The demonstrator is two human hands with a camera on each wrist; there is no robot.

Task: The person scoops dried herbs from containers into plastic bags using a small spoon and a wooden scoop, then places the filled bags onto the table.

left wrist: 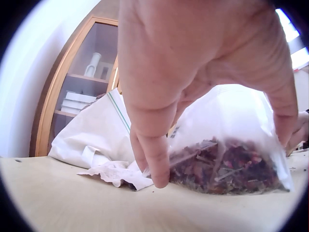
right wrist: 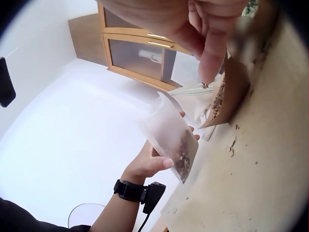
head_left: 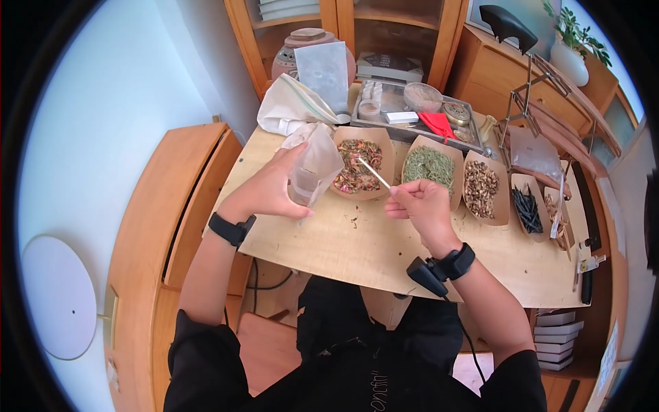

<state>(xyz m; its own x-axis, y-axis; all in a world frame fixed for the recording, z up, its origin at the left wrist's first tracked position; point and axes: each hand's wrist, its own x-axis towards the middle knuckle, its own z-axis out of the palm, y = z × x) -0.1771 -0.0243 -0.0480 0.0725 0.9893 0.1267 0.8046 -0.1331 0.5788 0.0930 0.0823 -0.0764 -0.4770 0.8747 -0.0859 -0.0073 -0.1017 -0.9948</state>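
- Head: L grip (head_left: 271,189) holds translucent bag (head_left: 312,172) btwn thumb & fingers, near left edge of worktop (head_left: 371,250); R grip (head_left: 422,206) pinches thin stick (head_left: 375,173), tip over paper tray (head_left: 386,154) w/ dried petals (head_left: 350,175).
- L wrist: bag's lower part contains reddish bits (left wrist: 227,171).
- R wrist: bag is tilted; stick can't be seen clearly.

Free near tabletop (head_left: 357,250), trays (head_left: 388,151) blocking beyond
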